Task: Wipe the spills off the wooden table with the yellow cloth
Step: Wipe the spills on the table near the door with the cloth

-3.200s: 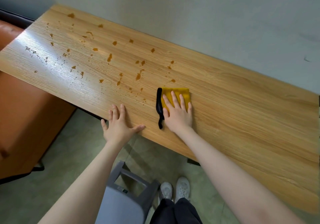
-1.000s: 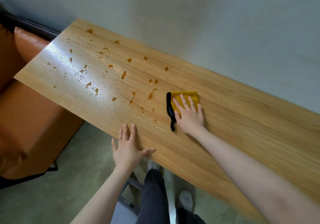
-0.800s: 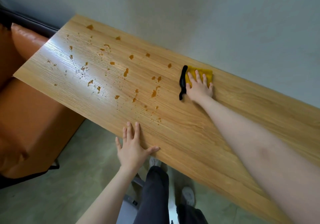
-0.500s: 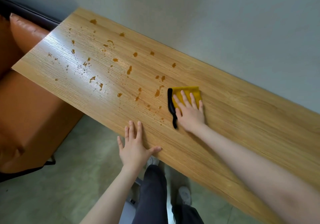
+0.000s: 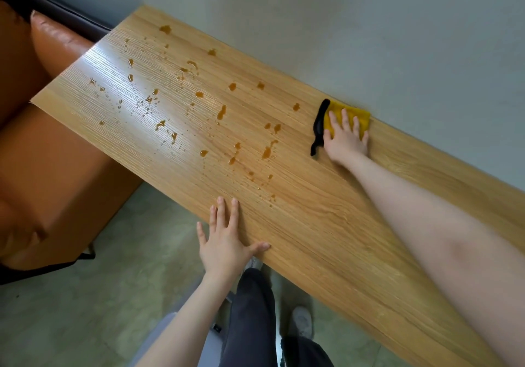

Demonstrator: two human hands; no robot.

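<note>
The wooden table (image 5: 326, 224) runs along a grey wall. Several amber spills (image 5: 221, 112) dot its left and middle parts. My right hand (image 5: 345, 136) presses flat on the yellow cloth (image 5: 336, 111), which has a black edge (image 5: 318, 128) and lies at the table's far edge against the wall, just right of the spills. My left hand (image 5: 227, 239) rests flat with spread fingers on the table's near edge, holding nothing.
An orange leather seat (image 5: 42, 153) stands at the table's left end. A grey wall (image 5: 369, 31) bounds the far edge. Below the near edge are a green floor, my dark trousers (image 5: 252, 324) and a grey chair.
My right hand has pushed the cloth away from me, from mid-table to the far edge by the wall. My left hand has stayed on the near edge.
</note>
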